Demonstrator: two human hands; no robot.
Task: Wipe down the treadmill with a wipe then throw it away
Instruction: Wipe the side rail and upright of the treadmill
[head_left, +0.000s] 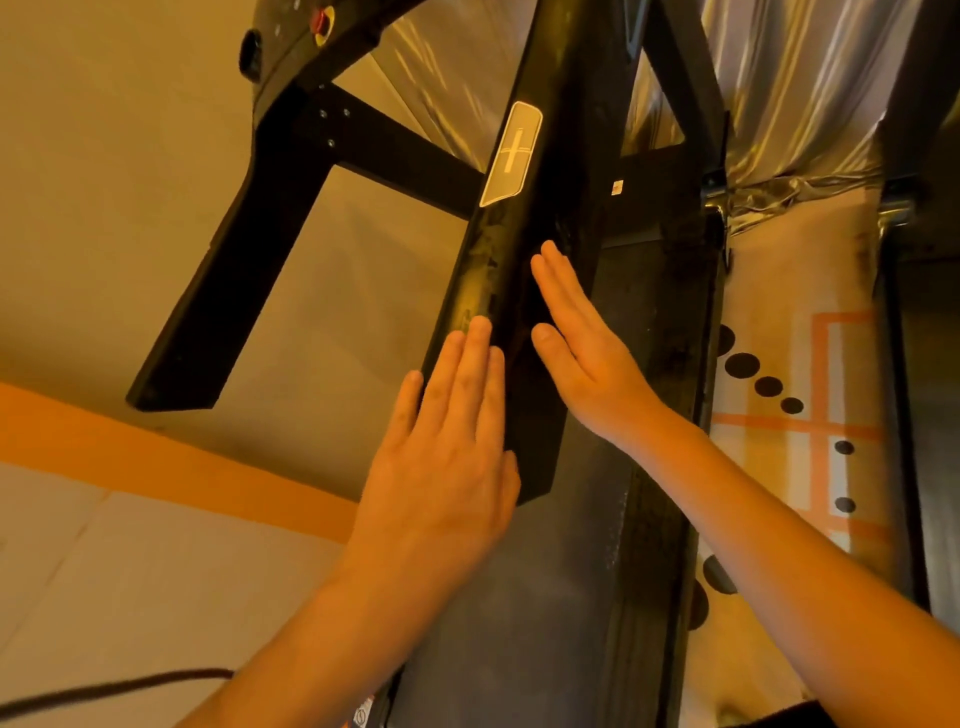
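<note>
Fingers straight and released, holding nothing, the left hand (441, 467) and right hand (587, 358) lie flat against either side of one black rail (488, 270) of the treadmill (519, 623). That rail carries one silver plus button (511, 153). A second rail (223, 291) juts out to the left.

home workout corner: black treadmill (524, 249), bare walls, foil insulation (789, 88), floor cable (104, 688).

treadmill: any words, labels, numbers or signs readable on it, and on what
"+": on the pale plate set in the black handrail.
Too small to read: the small white sticker on the frame.
Cut off and blurred, unreadable: the bottom-edge sticker.
No other text shows.
</note>
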